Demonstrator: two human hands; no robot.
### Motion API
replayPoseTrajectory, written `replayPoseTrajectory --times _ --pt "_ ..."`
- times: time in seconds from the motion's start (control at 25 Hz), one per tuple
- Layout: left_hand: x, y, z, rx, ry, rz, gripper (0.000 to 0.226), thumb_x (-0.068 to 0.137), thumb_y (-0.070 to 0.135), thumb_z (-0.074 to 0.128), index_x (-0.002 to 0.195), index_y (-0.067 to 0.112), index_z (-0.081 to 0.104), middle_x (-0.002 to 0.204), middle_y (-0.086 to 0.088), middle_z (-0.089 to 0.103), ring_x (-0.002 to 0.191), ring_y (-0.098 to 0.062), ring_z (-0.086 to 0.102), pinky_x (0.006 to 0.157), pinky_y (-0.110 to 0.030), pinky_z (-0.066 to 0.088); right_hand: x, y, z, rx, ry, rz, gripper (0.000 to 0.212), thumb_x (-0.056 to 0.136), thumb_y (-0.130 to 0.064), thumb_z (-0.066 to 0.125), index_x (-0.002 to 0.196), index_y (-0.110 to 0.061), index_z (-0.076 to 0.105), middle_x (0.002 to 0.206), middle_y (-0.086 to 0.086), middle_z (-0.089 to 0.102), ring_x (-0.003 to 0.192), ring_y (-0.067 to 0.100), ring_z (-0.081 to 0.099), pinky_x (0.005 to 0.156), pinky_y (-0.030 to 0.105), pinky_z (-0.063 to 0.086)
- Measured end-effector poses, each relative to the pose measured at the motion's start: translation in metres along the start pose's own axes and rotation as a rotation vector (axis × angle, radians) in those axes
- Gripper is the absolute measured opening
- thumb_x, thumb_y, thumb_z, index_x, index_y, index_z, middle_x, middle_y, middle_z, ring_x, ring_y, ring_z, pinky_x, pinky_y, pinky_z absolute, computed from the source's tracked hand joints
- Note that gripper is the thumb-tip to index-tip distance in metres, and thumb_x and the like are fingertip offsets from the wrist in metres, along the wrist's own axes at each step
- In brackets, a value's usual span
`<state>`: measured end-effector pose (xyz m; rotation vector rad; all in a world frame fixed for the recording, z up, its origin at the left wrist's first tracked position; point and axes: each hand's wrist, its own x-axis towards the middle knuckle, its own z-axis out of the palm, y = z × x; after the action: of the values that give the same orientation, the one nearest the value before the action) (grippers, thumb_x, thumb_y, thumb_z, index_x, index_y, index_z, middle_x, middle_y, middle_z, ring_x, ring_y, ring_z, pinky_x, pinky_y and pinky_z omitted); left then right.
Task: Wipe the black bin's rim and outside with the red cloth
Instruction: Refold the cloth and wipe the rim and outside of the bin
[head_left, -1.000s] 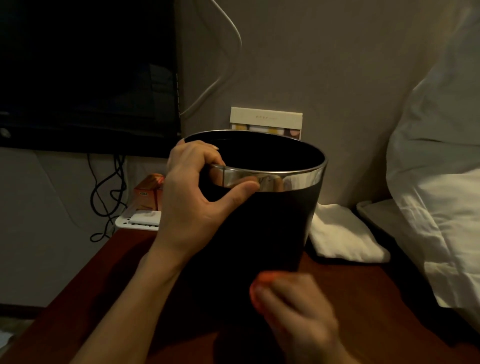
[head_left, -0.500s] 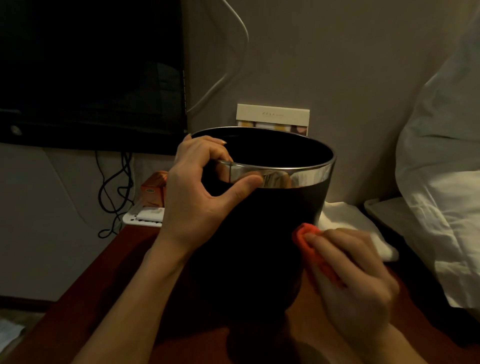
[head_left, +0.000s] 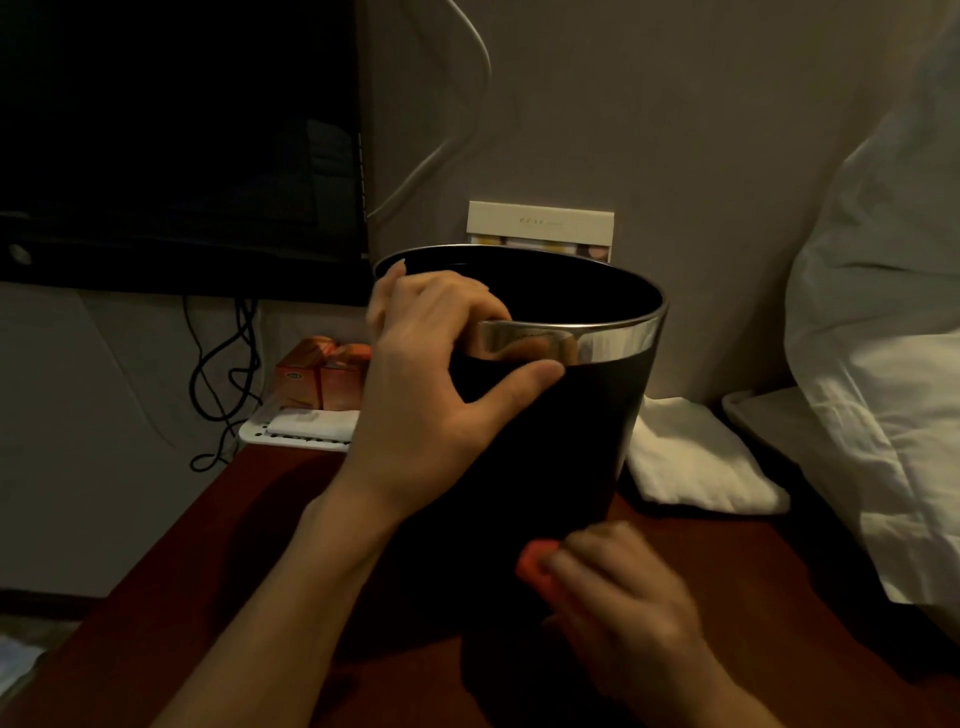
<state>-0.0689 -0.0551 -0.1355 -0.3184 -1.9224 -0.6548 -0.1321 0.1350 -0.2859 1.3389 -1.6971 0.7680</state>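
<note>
My left hand grips black bin rim; right hand pinches red cloth low on outside. Prob mid-wipe, rim w/ far side left.

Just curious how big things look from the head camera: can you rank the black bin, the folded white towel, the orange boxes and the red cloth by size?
1. Bin
2. Towel
3. Orange boxes, though farther away
4. Red cloth, mostly hidden in the right hand, so unsure
</note>
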Motion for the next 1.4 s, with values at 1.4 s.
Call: replayPoseTrajectory --times 1.4 --pt "-0.051 0.033 -0.018 -0.048 0.031 -0.117 0.039 0.087 0.018 0.066 0.123 0.021 0.054 0.130 0.008 0.051 0.127 -0.009 0.042 0.106 -0.025 0.034 0.008 -0.066 -0.042 0.542 0.163 1.006 0.015 0.080 -0.013 0.087 0.084 -0.027 0.081 0.089 -0.004 0.077 0.084 0.009 0.073 0.074 0.022 0.055"
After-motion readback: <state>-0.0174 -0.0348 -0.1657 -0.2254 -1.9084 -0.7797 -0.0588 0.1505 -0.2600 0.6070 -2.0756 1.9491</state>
